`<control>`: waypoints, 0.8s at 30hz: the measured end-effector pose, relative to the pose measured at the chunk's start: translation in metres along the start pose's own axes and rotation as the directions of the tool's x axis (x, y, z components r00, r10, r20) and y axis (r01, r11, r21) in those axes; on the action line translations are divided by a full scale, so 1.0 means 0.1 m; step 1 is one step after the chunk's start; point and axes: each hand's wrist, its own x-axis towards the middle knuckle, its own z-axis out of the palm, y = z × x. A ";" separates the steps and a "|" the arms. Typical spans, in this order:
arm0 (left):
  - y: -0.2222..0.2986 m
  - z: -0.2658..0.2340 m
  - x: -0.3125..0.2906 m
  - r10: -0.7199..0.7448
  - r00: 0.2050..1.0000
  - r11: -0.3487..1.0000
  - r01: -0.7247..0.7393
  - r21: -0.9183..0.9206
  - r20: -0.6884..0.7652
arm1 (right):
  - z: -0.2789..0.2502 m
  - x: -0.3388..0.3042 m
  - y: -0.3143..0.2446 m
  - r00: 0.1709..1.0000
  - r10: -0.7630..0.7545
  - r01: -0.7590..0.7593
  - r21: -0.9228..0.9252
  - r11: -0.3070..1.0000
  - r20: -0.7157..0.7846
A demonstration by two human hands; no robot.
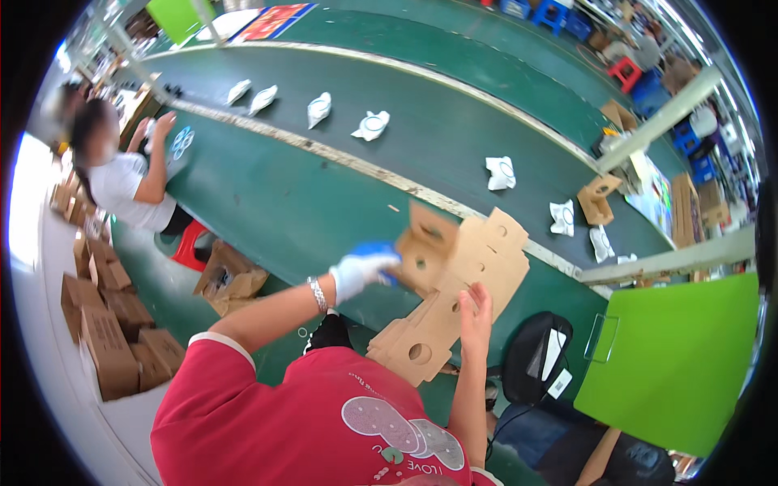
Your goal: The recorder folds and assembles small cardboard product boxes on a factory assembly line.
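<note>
Gloved left hand (361,272), blurred, angled rightward; bare right hand (475,319) outstretched.

My cardboard blanks (442,322) are plain matt, fairly smooth stuff tbh. The green tabletop (259,178) is smooth with a faint sheen, but the strip (365,166) along its far edge looks rough and chipped. My glove (356,275) is cloth, wristband (317,296) shiny metal.

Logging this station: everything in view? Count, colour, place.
Table: 1, green, centre
Belt: 1, dark, behind
Packets: at least seven, white, belt
Folded box: 1, brown, over table
Flat cardboard: stack, brown, table edge
Small box: 1, brown, right
Board: 1, lime, right
Bag: 1, black, lower right
Cartons: several, brown, left
Stools: several, red/blue, left, upper right
People: several, white/dark clothes, sides
Shirt: 1, red, bottom
Left hand: 1, blue-white glove, centre
Right hand: 1, bare, flat cardboard
</note>
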 end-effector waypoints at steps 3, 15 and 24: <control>0.56 -0.11 0.80 0.204 0.979 0.968 -0.204 0.148 0.016 | -0.19 -0.22 0.05 0.973 -0.014 0.039 0.101 0.994 -0.232; 0.98 0.41 1.51 0.343 0.918 0.767 -0.152 0.623 -0.198 | -0.10 -1.04 0.64 0.882 0.253 -0.271 0.012 0.962 -0.398; -1.33 0.52 -0.76 0.021 0.999 0.481 0.012 0.877 -0.025 | -0.07 -1.20 0.90 0.969 0.229 -0.204 -0.225 0.953 0.090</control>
